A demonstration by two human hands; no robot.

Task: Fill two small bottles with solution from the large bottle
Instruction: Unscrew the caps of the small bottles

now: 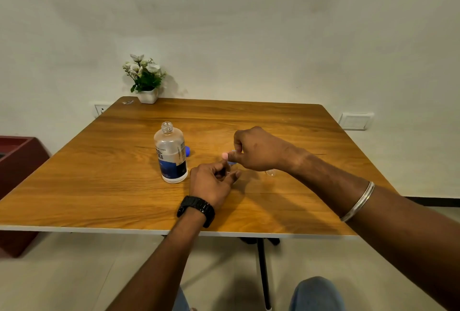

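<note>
The large clear bottle (171,155) with a blue and white label stands uncapped on the wooden table (99,181), partly filled. Its blue cap (188,151) lies just behind it. My left hand (212,182) is closed around a small clear bottle (228,170), mostly hidden by the fingers. My right hand (256,150) pinches a small blue cap (232,157) right above that bottle. A second small clear bottle (271,173) peeks out from under my right wrist on the table.
A white pot of white flowers (145,79) stands at the table's far left corner, with a small shiny scrap (128,102) beside it. A dark red cabinet (17,161) is left of the table. The table leg (262,273) and my knees are below.
</note>
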